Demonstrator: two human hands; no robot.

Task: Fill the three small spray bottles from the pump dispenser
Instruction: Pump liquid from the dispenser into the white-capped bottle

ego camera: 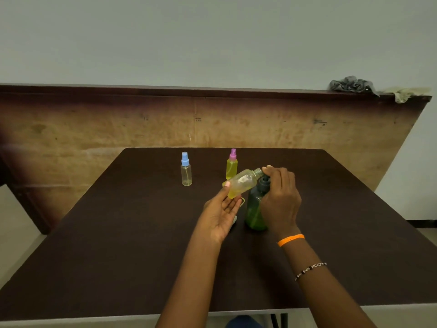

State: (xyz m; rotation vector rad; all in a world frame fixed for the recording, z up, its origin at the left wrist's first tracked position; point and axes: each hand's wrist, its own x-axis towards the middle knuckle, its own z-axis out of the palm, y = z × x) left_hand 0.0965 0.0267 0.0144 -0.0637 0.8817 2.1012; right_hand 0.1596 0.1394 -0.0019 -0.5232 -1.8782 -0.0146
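My left hand (222, 214) holds an uncapped small bottle (243, 182) tilted, its open threaded neck pointing right toward the pump head. Yellow liquid lies in its lower part. My right hand (280, 200) rests over the dark pump head of the green pump dispenser (254, 209), which stands upright on the table. A pink-capped spray bottle (231, 165) full of yellow liquid stands just behind. Further left stands a blue-capped spray bottle (186, 170), clear and nearly empty. A small pale object, perhaps the removed cap, peeks out under my left hand (234, 220).
The dark brown table (118, 233) reaches to a wooden partition (142, 124) at the back. Grey and beige cloths (354, 85) lie on the partition's top right edge. The table's front edge runs just below my forearms.
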